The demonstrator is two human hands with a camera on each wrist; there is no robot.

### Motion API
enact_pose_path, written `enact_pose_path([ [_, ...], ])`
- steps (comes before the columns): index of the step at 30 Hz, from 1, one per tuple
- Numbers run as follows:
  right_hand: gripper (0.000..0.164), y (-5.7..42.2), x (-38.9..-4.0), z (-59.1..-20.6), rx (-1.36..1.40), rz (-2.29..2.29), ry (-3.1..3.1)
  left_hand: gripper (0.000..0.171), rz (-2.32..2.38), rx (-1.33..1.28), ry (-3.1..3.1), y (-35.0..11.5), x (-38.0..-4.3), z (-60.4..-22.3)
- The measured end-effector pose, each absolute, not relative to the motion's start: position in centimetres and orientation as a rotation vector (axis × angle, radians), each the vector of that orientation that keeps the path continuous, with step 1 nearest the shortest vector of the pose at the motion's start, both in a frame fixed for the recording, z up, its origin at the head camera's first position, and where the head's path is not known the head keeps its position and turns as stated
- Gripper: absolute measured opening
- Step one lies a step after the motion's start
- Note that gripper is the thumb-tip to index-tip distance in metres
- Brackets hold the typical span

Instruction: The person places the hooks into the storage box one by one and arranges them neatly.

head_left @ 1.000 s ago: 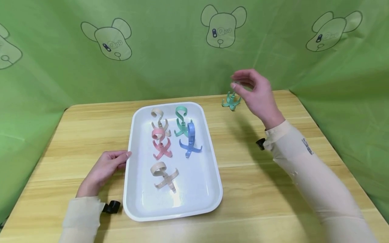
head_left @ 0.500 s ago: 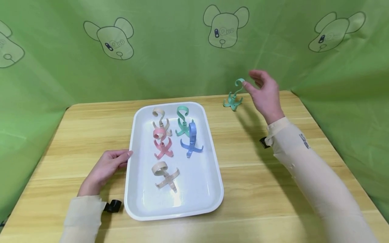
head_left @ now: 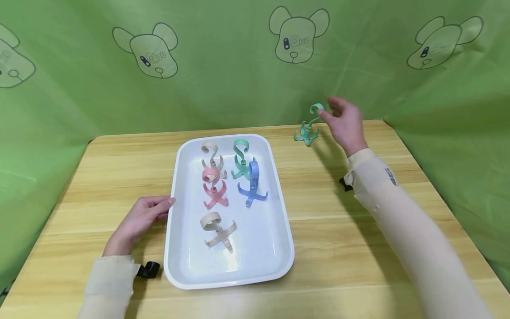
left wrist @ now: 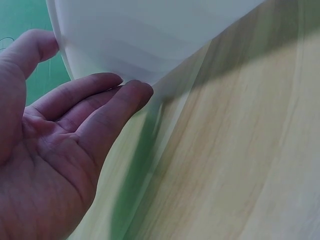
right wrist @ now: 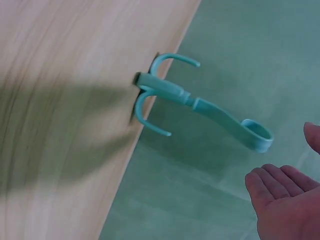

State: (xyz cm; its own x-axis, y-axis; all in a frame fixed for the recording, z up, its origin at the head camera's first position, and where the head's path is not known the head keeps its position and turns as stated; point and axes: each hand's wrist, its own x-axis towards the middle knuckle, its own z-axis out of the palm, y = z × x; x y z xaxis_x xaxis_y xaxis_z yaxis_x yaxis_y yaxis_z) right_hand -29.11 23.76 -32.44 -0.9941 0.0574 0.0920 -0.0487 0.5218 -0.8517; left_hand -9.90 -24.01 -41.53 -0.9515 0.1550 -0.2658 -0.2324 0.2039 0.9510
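On the wooden table's far edge stands a green swivel hook (head_left: pixel 307 134) with several upturned prongs and a curled top. My right hand (head_left: pixel 347 124) is just to its right, thumb and fingers apart; the right wrist view shows a gap between the fingers and the hook's curl (right wrist: pixel 257 137). With my left hand (head_left: pixel 137 221) I hold the left rim of a white tray (head_left: pixel 255 270), thumb at the rim and fingertips against its outer wall (left wrist: pixel 125 45). In the tray stand two beige hooks (head_left: pixel 221 237), a pink hook (head_left: pixel 215 195), a blue hook (head_left: pixel 253 192) and another green hook (head_left: pixel 241 168).
A green curtain (head_left: pixel 223 88) printed with mouse-like heads hangs behind and beside the wooden table (head_left: pixel 338 266). Black wrist cameras (head_left: pixel 149 269) sit at both cuffs.
My right hand has drawn off to the right from over the far green hook, so its curled top now shows. My left hand stays at the tray.
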Motion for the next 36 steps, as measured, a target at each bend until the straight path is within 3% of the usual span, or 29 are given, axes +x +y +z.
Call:
enact_pose_path([
  [8, 0.07, 23.6, -30.4, -33.3, -0.035, 1.484, -2.674, 0.051, 1.846, -0.054, 2.152, -24.0, -9.8, -41.7],
  [18, 0.05, 23.8, -31.1, -34.4, -0.071, 1.52, -2.641, 0.051, 1.833, -0.068, 2.159, -23.9, -9.7, -41.8],
  [36, 0.039, 24.2, -31.5, -35.6, -0.097, 1.451, -2.637, 0.051, 1.835, -0.101, 2.15, -23.9, -9.8, -41.4],
])
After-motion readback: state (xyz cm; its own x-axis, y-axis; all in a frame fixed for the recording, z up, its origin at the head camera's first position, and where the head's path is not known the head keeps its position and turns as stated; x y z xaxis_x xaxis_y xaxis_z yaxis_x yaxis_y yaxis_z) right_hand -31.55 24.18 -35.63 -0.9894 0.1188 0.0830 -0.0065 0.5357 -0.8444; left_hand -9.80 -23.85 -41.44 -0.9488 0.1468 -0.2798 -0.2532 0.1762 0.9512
